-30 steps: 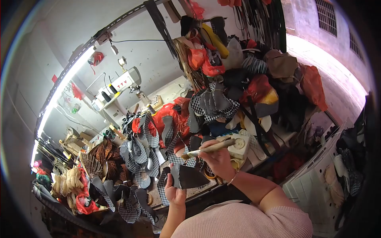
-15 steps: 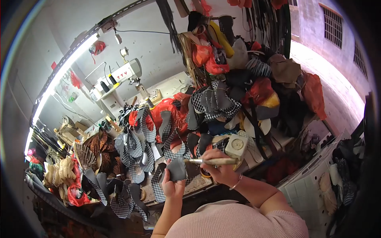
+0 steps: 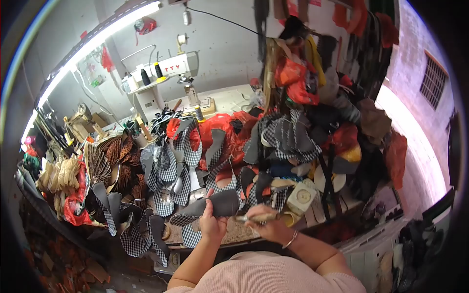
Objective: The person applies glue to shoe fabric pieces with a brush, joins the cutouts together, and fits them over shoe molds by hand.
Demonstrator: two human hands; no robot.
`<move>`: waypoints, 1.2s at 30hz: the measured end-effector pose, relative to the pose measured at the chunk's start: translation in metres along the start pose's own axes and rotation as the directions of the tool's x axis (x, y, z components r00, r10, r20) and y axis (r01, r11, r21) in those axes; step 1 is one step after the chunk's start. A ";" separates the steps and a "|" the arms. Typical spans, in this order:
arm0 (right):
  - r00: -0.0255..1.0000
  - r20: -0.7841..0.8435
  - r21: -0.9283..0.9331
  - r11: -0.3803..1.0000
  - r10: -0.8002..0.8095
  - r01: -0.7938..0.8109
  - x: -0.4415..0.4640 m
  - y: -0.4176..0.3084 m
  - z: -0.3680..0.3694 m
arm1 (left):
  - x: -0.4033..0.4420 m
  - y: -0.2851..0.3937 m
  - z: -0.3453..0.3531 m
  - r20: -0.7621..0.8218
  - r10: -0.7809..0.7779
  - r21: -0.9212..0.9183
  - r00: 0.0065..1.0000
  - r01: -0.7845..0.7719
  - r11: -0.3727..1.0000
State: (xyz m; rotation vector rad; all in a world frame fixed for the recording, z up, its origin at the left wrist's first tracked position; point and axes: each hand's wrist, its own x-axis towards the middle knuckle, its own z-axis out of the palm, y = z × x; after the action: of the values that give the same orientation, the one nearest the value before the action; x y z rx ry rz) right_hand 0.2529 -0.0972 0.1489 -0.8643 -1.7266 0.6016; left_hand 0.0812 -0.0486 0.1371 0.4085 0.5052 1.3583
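Note:
In the head view my left hand (image 3: 213, 225) pinches a dark grey fabric shoe piece (image 3: 223, 203), thumb on top; its left end shows black-and-white check. My right hand (image 3: 271, 227) is wrapped round the wooden handle of a brush (image 3: 264, 218). The brush points left, and its tip is blurred near the lower right edge of the grey piece. I cannot tell whether it touches. Beneath my hands lies the speckled worktop (image 3: 242, 233). A square cream-coloured container (image 3: 302, 198) with a round top stands beyond my right hand.
Checked fabric pieces (image 3: 163, 205) hang over the front edge at left. Behind are red plastic bags (image 3: 233, 132) and a white sewing machine (image 3: 173, 66). Stacked grey pieces (image 3: 293, 134) lie at back right. Bundled cream pieces (image 3: 61, 176) sit far left.
The camera view has turned right-to-left, shifting the scene. The grey piece now lies broadside with its longer shape showing. The brush has come lower, away from the piece's upper edge.

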 end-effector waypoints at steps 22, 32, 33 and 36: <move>0.328 -0.674 0.433 0.713 0.662 -0.551 0.019 0.084 -0.021 | 0.438 -0.020 -0.001 -0.111 -0.425 -0.848 0.898 0.138 0.512; 0.345 -0.623 0.332 0.636 0.703 -0.696 0.051 0.095 -0.006 | 0.466 -0.090 -0.047 -0.230 -0.256 -0.575 0.939 0.081 0.814; 0.296 -0.629 0.445 0.645 0.719 -0.621 0.049 0.100 -0.003 | 0.436 -0.083 -0.046 -0.241 -0.235 -0.455 0.942 0.104 0.884; 0.317 -0.575 0.423 0.605 0.755 -0.675 0.059 0.098 0.003 | 0.296 -0.047 -0.056 -0.057 -0.207 -0.169 0.977 0.195 0.966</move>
State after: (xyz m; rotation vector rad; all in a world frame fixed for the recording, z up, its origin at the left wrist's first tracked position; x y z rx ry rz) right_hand 0.2646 0.0089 0.1090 -1.5703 -0.4823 0.7773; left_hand 0.1283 0.2347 0.0335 0.1682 0.4792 1.2100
